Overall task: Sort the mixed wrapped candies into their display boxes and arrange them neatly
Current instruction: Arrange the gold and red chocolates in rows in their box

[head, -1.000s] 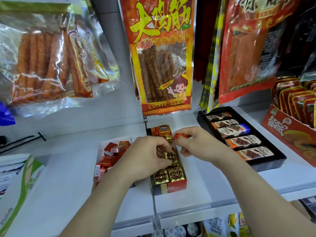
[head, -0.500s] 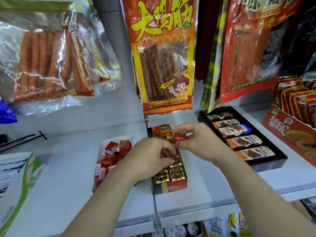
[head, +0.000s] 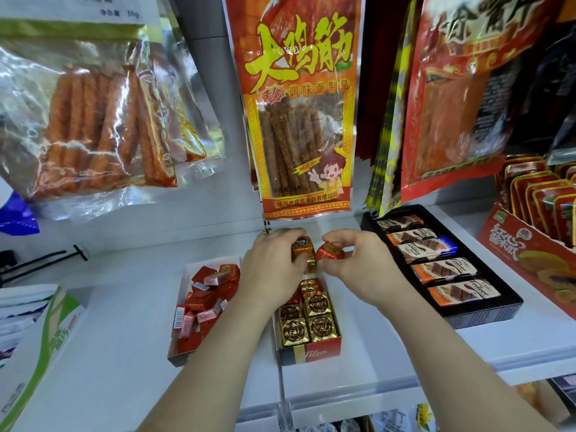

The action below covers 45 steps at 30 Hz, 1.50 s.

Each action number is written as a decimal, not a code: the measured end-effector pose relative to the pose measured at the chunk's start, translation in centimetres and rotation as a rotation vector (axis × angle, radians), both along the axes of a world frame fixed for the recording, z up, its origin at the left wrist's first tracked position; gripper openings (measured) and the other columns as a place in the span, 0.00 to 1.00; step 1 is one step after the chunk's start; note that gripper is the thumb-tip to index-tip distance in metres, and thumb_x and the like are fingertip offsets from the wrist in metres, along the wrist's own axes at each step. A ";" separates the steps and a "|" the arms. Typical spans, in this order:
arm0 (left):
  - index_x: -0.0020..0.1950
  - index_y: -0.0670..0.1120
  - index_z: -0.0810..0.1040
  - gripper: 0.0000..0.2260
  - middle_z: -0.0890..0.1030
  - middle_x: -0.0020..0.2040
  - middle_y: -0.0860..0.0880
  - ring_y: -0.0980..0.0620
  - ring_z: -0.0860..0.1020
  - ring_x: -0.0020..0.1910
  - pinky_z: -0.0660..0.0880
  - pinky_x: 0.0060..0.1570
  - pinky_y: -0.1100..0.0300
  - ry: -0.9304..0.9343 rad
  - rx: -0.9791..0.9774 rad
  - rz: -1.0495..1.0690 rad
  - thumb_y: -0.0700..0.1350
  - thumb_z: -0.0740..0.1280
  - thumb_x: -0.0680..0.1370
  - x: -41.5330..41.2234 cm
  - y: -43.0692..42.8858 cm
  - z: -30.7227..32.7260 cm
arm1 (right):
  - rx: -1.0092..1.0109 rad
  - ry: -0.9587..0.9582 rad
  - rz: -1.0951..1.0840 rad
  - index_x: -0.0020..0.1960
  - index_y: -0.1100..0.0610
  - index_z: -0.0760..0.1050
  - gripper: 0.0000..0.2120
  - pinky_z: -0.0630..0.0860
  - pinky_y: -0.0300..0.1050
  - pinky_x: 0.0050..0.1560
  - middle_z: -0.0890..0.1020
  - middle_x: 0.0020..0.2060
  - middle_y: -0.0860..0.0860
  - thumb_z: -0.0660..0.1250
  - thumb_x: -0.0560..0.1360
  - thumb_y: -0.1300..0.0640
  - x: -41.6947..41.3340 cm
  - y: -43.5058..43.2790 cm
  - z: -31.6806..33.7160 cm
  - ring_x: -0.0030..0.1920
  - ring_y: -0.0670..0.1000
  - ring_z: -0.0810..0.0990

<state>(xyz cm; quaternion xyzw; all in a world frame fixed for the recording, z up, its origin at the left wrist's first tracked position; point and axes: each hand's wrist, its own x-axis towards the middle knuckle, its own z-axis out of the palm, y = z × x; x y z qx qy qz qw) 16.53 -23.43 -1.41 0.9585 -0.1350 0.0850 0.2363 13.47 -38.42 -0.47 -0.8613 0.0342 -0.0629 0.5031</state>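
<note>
Shelf: white shop shelf (head: 118, 322) in front of you, with snack bags (head: 296, 120) hanging low over its back.
Red box: the red box (head: 311, 353) sits mid-shelf under your wrists, its front rows packed with gold candies (head: 318, 304) in neat pairs.
Left hand: your left hand (head: 271, 269) curls round an orange-gold candy (head: 301, 247) above the back of the red box.
Right hand: your right hand (head: 358, 266) pinches a red candy (head: 330, 251) just beside the orange-gold one.
White box: the white box (head: 178, 359) lies just left of the red box and holds a loose heap of red squares (head: 202, 300) and a few pink ones.
Black tray: the black tray (head: 486, 318), to the right, carries five chocolate bars (head: 445, 271) in a row.
Edges: red carton (head: 514, 244) far right; green-and-white carton (head: 46, 338) far left.
In the way: your hands hide the back of the red box.
</note>
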 end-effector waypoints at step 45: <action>0.50 0.51 0.80 0.12 0.78 0.43 0.54 0.54 0.76 0.45 0.70 0.38 0.63 0.024 0.052 -0.014 0.51 0.74 0.68 1.0 -0.3 1.1 | -0.094 0.019 0.095 0.50 0.49 0.76 0.15 0.73 0.32 0.43 0.80 0.44 0.45 0.75 0.68 0.62 -0.5 -0.8 -0.1 0.46 0.45 0.78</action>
